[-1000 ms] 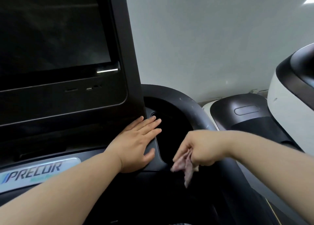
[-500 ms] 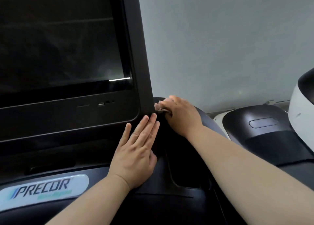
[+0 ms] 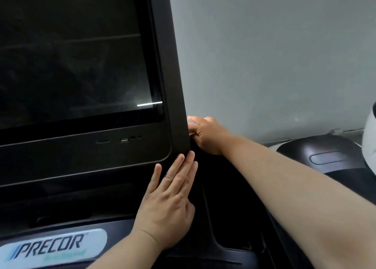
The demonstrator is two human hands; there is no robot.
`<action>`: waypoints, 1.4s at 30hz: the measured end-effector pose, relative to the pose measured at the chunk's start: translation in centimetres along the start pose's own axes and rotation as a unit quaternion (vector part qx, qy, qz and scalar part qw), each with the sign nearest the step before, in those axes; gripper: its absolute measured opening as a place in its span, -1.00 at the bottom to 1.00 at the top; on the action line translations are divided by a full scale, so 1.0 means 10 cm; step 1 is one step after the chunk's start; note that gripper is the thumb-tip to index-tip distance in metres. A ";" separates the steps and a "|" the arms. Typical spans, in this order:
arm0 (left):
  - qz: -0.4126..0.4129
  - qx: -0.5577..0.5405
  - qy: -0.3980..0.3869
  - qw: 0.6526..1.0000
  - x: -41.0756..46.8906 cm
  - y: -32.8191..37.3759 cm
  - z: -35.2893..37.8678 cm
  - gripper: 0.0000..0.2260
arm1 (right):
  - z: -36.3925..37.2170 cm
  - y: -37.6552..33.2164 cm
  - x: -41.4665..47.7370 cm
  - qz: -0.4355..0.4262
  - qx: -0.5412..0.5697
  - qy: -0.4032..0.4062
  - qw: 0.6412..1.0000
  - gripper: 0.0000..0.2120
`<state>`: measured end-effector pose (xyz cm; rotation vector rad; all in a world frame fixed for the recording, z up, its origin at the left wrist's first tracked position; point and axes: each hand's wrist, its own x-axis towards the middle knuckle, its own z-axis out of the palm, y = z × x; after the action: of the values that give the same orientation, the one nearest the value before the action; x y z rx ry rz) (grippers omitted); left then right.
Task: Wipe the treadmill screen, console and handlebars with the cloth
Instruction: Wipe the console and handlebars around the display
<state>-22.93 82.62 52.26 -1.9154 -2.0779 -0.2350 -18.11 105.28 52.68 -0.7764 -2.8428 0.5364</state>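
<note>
R hand [image 3: 207,135] grips cloth [image 3: 192,123] at screen [image 3: 71,55] edge, L hand [image 3: 168,203] flat on console [image 3: 227,255].

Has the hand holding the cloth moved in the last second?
Yes. The right hand, with the cloth, went up and leftward to the screen frame, at its right edge, now above the left hand fingertips.

Screen [image 3: 71,55] left, wall [image 3: 274,55] behind, logo plate [image 3: 53,246] below, neighbouring machine [image 3: 325,157] right.
</note>
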 end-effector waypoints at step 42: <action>0.157 -0.052 -0.137 0.977 0.09 0.02 0.00 -0.52 | 0.18 -0.06 -2.29 0.339 -0.049 0.062 0.938 -0.28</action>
<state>-22.82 83.51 52.58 -2.4231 -1.9116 -0.0053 0.78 92.43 50.23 -1.7550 -2.4428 0.3927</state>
